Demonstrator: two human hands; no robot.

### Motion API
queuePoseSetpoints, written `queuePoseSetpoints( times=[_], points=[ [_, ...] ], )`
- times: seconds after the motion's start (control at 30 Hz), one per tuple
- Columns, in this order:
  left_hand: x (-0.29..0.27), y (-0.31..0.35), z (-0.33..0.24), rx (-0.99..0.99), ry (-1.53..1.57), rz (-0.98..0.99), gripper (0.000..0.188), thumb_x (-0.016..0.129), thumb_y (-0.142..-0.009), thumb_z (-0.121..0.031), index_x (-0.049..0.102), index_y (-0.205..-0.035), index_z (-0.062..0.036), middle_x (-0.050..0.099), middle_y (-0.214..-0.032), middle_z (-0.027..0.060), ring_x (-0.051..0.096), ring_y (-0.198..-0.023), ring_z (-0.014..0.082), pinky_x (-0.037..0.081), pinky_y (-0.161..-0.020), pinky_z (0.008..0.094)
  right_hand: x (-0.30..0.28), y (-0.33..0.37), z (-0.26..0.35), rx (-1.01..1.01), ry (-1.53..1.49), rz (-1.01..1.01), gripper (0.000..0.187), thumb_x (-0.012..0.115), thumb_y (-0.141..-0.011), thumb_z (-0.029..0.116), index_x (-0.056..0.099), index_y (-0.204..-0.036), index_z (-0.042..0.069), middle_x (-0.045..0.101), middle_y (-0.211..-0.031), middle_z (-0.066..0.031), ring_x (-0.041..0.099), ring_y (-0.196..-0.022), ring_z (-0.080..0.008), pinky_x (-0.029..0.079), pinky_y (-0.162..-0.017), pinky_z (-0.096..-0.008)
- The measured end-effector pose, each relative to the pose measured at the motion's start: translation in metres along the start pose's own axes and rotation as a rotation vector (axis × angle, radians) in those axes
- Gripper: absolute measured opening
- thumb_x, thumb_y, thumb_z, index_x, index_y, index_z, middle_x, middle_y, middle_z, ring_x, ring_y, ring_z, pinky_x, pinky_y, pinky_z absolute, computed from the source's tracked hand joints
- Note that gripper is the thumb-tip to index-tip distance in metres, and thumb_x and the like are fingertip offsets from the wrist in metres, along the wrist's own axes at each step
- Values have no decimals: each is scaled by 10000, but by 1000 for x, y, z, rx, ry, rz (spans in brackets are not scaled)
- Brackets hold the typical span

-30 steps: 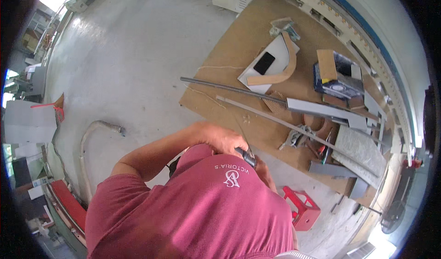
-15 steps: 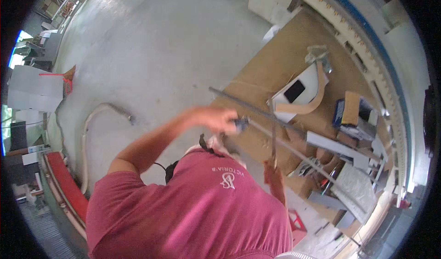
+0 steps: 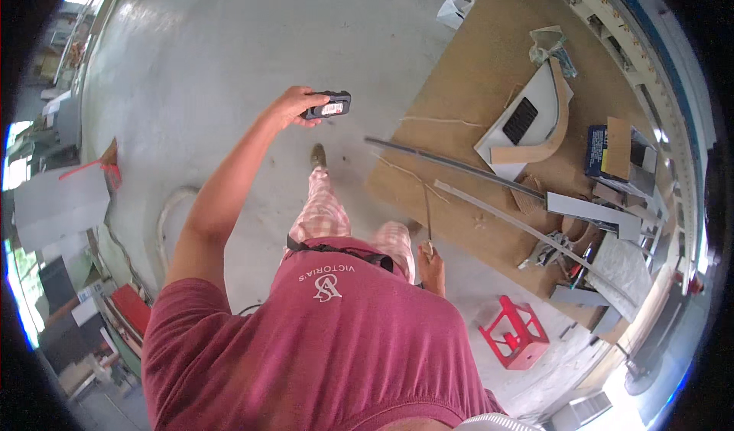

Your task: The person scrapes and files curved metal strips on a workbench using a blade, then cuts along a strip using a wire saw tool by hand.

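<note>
My left hand (image 3: pixel 297 106) is stretched out over the floor, its fingers wrapped round a small black handheld device (image 3: pixel 336 104) with a white and red patch on its face. My right hand (image 3: pixel 432 269), low beside my right leg, is closed on the lower end of a thin brownish rod (image 3: pixel 428 213). That rod points away from me, its far part over the edge of the brown board-topped table (image 3: pixel 447 98). Close to the rod lie a long grey metal bar (image 3: pixel 451 167) and a pale narrow strip (image 3: pixel 505 221), both slanting across the table.
A white panel with a curved tan edge (image 3: pixel 527 121), an open blue box (image 3: pixel 615 160) and clear plastic wrapping (image 3: pixel 552 45) are on the table. A red stool (image 3: pixel 516 332) stands at right. A pale hose (image 3: pixel 164 221) lies on the floor at left.
My left hand has swung forward and left, away from the table, with the black device. My right hand has come down nearer my leg with the rod. The whole view has shifted.
</note>
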State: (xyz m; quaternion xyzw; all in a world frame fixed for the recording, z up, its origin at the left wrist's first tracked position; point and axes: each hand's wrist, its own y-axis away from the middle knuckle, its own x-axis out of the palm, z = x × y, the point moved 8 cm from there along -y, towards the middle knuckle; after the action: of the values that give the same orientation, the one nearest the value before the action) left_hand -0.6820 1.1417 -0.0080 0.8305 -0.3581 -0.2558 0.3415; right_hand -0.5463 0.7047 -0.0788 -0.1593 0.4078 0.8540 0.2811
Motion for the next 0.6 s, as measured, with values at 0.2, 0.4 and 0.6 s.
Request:
queuePoseSetpoints(
  times=[0.2,0.4,0.6],
  points=[
    [-117,-105,-13,73,25,-19,345,558,-766,-223,510,-1010,16,561,-866,106,574,-729,184,514,-672,351,111,-6,92,431,-238,52,411,517,-807,348,561,-911,-46,570,-684,-214,554,-665,-186,421,-594,-377],
    [-139,-220,-70,95,267,160,383,616,-735,-174,490,-1032,34,543,-923,127,563,-783,218,504,-744,385,149,-10,206,223,-285,-131,388,536,-794,341,554,-977,0,566,-650,-127,537,-574,-210,406,-519,-340],
    [-79,-345,-160,47,304,190,403,647,-739,-167,469,-1028,50,526,-954,169,568,-769,298,501,-721,443,160,-29,218,381,-336,-266,273,502,-819,246,550,-930,2,588,-805,-218,595,-786,-307,436,-617,-382]
  ],
)
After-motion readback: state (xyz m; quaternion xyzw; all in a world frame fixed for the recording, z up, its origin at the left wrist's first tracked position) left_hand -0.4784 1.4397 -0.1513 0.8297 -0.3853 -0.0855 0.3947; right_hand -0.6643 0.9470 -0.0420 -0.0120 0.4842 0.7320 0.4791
